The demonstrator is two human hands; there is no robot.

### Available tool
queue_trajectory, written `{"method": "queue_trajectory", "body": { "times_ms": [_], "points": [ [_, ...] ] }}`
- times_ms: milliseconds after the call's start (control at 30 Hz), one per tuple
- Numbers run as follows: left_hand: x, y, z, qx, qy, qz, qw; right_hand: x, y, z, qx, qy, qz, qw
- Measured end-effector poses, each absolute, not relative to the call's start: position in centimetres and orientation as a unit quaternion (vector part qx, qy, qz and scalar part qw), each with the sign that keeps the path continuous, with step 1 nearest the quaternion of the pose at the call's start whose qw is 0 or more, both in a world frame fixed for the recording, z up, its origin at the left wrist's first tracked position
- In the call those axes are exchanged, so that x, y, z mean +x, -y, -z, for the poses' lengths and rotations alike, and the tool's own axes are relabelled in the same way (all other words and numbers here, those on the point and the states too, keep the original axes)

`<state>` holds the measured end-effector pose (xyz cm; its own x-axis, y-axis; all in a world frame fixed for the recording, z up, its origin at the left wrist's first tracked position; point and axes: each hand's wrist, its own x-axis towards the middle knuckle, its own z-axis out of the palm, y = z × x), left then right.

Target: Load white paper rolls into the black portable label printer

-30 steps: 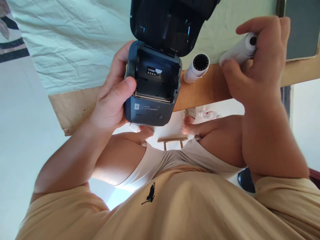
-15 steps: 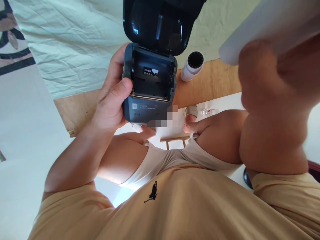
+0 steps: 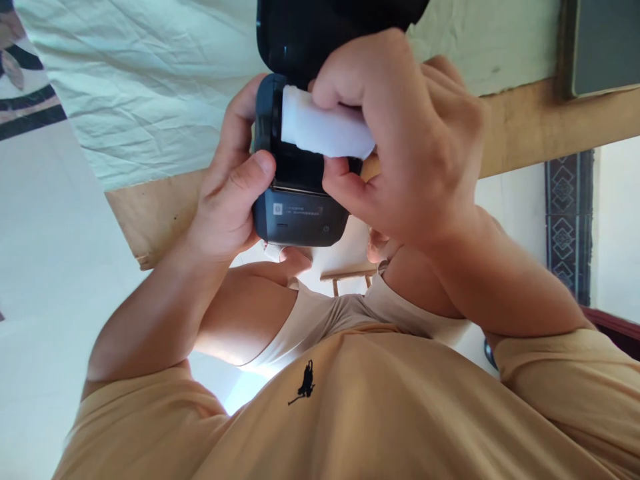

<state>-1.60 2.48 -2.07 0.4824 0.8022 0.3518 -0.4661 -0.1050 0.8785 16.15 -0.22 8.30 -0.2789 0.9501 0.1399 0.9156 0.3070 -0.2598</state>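
Observation:
A dark, handheld label printer (image 3: 305, 220) is held up in front of me with its glossy black lid (image 3: 310, 33) swung open at the top. My left hand (image 3: 233, 173) grips the printer's left side, thumb on the front edge and fingers behind. Between the thumb and fingers of my right hand (image 3: 410, 127) is a white paper roll (image 3: 325, 127). The roll lies slantwise over the open compartment, its left end near the compartment's left wall. Whether it rests on the bottom cannot be seen. My right hand hides the compartment's right side.
A table with a pale green cloth (image 3: 150, 87) and a bare wooden edge (image 3: 165, 207) lies beyond my hands. At the far right a dark flat panel (image 3: 605, 47) sits on it. My knees and a wooden stool rung (image 3: 347, 275) are below.
My right hand has come in from the upper right, bringing the white paper roll over the printer's compartment. The printer has shifted slightly right in my left hand. The white cylindrical object is no longer visible.

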Motion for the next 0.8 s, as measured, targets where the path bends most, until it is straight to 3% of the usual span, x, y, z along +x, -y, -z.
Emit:
{"method": "queue_trajectory", "body": {
  "times_ms": [100, 200, 300, 367, 467, 600, 700, 800],
  "points": [
    [-1.0, -0.9, -0.4, 0.514, -0.232, -0.478, 0.674, 15.9, 0.5, -8.1, -0.544, 0.832, 0.013, 0.107],
    [-0.8, -0.1, -1.5, 0.502, -0.26, -0.467, 0.68, 16.1, 0.6, -7.6, -0.527, 0.838, 0.037, 0.135],
    [-1.0, -0.5, -0.6, 0.524, -0.188, -0.507, 0.657, 16.2, 0.8, -7.4, -0.506, 0.844, 0.047, 0.171],
    [-1.2, -1.2, 0.5, 0.508, -0.254, -0.471, 0.674, 16.3, 1.0, -7.3, -0.496, 0.847, 0.059, 0.182],
    [-1.1, -1.9, 1.8, 0.53, -0.193, -0.484, 0.669, 16.3, 1.5, -6.8, -0.465, 0.858, 0.084, 0.2],
    [-1.0, -1.5, 0.9, 0.554, -0.128, -0.486, 0.664, 16.5, 2.0, -5.9, -0.39, 0.886, 0.071, 0.239],
    [-1.3, -1.2, 0.0, 0.518, -0.286, -0.431, 0.681, 16.8, 2.2, -5.8, -0.362, 0.9, 0.056, 0.237],
    [-1.9, -2.0, 1.3, 0.574, -0.168, -0.448, 0.665, 17.2, 2.1, -6.9, -0.402, 0.881, 0.019, 0.249]
  ]
}}
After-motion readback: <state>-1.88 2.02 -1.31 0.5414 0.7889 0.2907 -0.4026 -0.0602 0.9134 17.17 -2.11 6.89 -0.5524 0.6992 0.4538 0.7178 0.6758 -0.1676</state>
